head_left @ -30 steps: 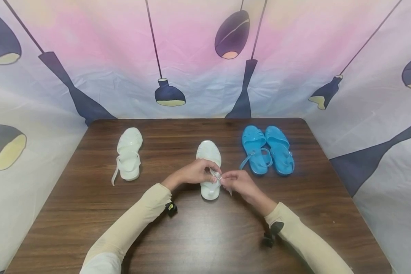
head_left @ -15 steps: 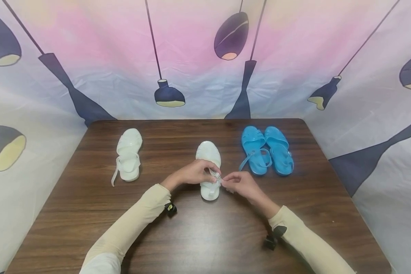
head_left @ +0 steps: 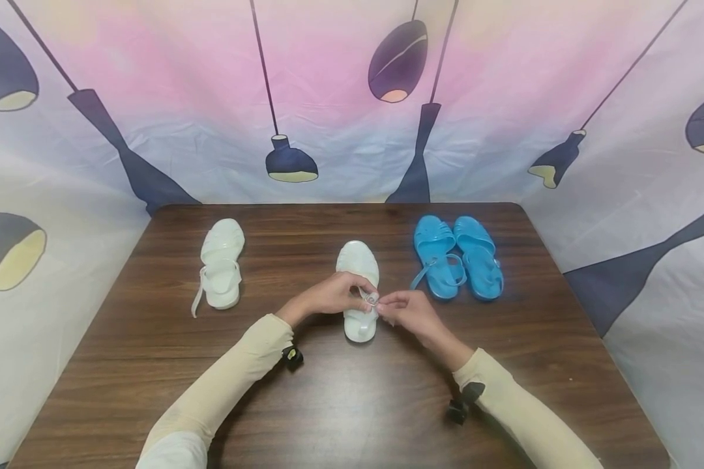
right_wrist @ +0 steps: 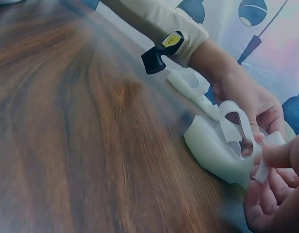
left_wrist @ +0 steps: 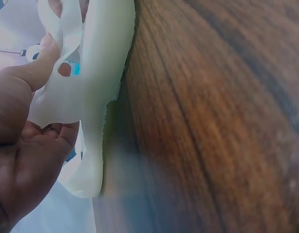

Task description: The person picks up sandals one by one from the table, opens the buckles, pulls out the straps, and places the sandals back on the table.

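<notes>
Over the white sandal point(head_left: 356, 258), left hand point(head_left: 340, 293) and right hand point(head_left: 412, 312) nearly meet, pinching its strap point(right_wrist: 261, 172).

The head view looks forward and down from behind the left hand point(head_left: 336, 294) and right hand point(head_left: 415, 316), well above the tabletop point(head_left: 352, 404). Both wrist views sit low, close to their own hand, tilted; the right one faces the left hand; both share the white sandal point(head_left: 358, 259) there.

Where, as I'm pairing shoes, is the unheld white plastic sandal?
Head view, left side: that sandal lies on the brown wood-grain table, left of the left hand.
</notes>
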Motion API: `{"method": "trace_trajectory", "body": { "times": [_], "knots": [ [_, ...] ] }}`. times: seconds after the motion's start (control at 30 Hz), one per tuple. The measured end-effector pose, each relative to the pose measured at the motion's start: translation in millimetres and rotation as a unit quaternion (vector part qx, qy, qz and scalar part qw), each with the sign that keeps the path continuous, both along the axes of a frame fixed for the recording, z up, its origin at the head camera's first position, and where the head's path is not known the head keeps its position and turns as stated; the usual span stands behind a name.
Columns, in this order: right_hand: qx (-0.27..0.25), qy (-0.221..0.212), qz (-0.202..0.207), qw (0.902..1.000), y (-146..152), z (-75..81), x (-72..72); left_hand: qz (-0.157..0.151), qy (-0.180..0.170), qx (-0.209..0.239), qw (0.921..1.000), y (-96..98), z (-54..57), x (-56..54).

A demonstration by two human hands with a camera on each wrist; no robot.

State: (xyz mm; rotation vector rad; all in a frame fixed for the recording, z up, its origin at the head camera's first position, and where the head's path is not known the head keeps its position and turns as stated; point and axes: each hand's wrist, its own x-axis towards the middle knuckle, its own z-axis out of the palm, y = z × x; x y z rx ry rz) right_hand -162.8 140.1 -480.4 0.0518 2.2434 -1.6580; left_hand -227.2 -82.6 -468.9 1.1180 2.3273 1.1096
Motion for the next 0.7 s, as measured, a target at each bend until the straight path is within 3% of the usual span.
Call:
{"method": "trace_trajectory", "body": {
  "times": [0.2,0.33,0.7],
  "knots": [
    [0.014,-0.011,0.013,0.9998,5.3,0.2,1.9,-0.007,0.003,-0.004,1.0000,-1.2,-1.1,-1.8],
    [0.029,0.005,0.016,0.9994,5.4,-1.5,3.5,-0.006,0.000,-0.003,1.0000,-1.2,-2.0,-2.3],
    [0.017,0.021,-0.008,0.9996,-4.9,-2.5,0.4,-0.008,0.008,0.002,0.9999,-3.2,0.5,-1.3]
  ]
}}
